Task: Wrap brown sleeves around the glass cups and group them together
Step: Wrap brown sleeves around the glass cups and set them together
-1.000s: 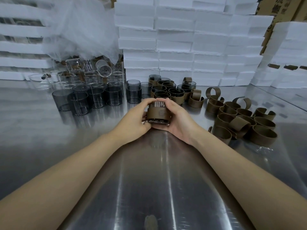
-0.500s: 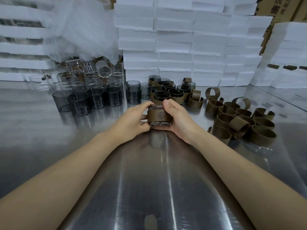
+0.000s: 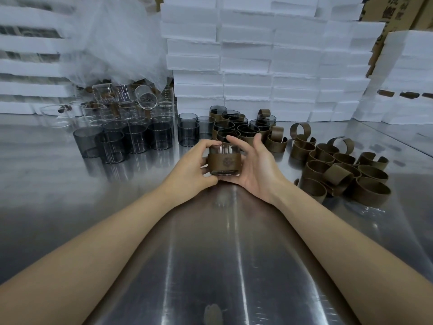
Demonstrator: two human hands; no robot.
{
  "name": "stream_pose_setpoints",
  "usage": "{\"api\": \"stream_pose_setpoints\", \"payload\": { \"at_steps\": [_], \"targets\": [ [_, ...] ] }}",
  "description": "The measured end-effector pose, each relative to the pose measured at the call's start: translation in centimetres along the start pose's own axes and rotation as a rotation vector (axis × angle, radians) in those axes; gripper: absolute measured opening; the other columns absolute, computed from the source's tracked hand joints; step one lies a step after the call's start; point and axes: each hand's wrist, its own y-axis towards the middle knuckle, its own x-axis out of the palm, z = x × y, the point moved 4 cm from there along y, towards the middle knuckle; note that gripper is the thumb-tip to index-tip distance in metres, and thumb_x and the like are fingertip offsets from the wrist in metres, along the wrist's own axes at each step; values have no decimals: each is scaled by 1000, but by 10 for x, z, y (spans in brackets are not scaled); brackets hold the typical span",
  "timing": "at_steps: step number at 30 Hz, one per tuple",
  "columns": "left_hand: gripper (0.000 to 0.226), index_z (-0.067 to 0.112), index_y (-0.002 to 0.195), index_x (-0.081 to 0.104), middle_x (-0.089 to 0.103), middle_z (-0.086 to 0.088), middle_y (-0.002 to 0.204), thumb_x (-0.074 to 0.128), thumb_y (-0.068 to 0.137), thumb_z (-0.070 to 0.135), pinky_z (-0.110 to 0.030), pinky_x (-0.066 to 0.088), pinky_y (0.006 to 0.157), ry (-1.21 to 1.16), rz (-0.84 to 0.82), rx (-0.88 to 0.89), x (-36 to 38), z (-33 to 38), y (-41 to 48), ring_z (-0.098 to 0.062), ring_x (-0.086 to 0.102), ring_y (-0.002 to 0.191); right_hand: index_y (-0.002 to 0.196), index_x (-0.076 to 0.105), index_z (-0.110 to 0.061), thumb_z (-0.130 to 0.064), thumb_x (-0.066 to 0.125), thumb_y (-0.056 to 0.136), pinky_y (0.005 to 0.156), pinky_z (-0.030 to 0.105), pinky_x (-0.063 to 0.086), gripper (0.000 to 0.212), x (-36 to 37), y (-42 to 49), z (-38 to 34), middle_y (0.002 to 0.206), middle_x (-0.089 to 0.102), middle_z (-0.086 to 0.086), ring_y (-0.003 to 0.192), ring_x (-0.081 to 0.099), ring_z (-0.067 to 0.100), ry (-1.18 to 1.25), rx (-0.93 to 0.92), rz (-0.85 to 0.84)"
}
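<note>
Tilted upright since before, the sleeved cup (image 3: 224,160) sits in left hand (image 3: 191,164) grip, right hand (image 3: 256,170) open against it.

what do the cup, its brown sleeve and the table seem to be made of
Cup: clear glass, apparently; fingers show through its rim.
Brown sleeve: matte, leather-like or thick paperboard; stamped round emblem, no shine.
Table: brushed metal, probably stainless steel; streaky reflections.

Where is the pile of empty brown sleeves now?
In the head view, the pile of empty brown sleeves lies on the steel table, right of the right hand.
</note>
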Motion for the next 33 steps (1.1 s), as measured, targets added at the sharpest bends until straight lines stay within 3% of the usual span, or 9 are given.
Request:
{"api": "stream_pose_setpoints", "payload": {
  "at_steps": [6, 11, 14, 16, 21, 25, 28, 30, 33],
  "targets": [
    [64, 25, 125, 48, 52, 5, 133, 68, 76, -11, -21, 53, 90, 34, 3, 11, 0, -5, 2, -8, 61, 112, 127, 56, -19, -19, 71, 87, 94, 45, 54, 43, 6, -1, 0, 119, 63, 5, 109, 65, 23, -428, -201, 53],
    [64, 23, 136, 46, 45, 8, 137, 65, 81, -2, -4, 32, 98, 351, 73, 8, -6, -8, 4, -9, 47, 128, 114, 61, -20, -25, 81, 76, 88, 17, 50, 43, -2, -3, -9, 109, 65, -4, 101, 61, 11, -821, -409, 312],
    [59, 10, 140, 45, 35, -6, 152, 59, 84, 2, -27, 6, 118, 771, 259, -48, -22, -9, 4, -22, 19, 147, 122, 57, -21, -26, 81, 76, 71, 0, 40, 52, -16, -2, -16, 115, 62, -6, 101, 57, 6, -935, -434, 459],
    [61, 10, 142, 42, 22, -13, 158, 60, 84, 8, -43, -9, 119, 975, 338, -150, -37, -13, 4, -27, 2, 150, 135, 50, -19, -28, 79, 79, 78, 1, 37, 64, -23, -3, -19, 124, 59, -5, 111, 54, 7, -944, -413, 498],
    [63, 10, 148, 30, -1, -15, 163, 53, 90, 22, -57, -15, 114, 1123, 304, -355, -67, -30, 2, -31, -13, 149, 151, 29, -14, -29, 64, 89, 114, 35, 25, 73, -25, -3, -18, 153, 33, 5, 142, 25, 23, -1124, -313, 498],
    [57, 9, 142, 37, 2, -19, 162, 52, 93, 33, -60, -14, 113, 1170, 308, -459, -79, -40, 1, -32, -12, 149, 135, 46, -20, -21, 64, 84, 110, 36, 23, 54, -19, -9, -26, 131, 34, 6, 126, 27, 20, -1198, -382, 637],
    [44, 7, 128, 49, 5, -21, 161, 53, 93, 33, -61, -14, 113, 1150, 299, -480, -82, -42, -1, -32, -11, 149, 104, 57, -19, -2, 55, 82, 88, 32, 43, 29, -16, -17, -35, 105, 44, -1, 94, 44, 12, -1156, -519, 654],
    [39, 6, 124, 54, 11, -22, 159, 55, 92, 28, -61, -15, 113, 1138, 301, -445, -81, -41, 0, -32, -8, 149, 85, 58, -20, 4, 44, 81, 69, 36, 48, 29, -16, -19, -38, 83, 56, -3, 74, 53, 13, -1121, -496, 593],
    [37, 6, 121, 56, 20, -21, 153, 60, 89, 24, -60, -15, 113, 1134, 322, -409, -80, -39, 1, -33, -3, 148, 75, 61, -27, -1, 43, 81, 66, 34, 51, 32, -14, -17, -33, 73, 63, -5, 72, 62, 20, -1268, -394, 530]
  ]
}}
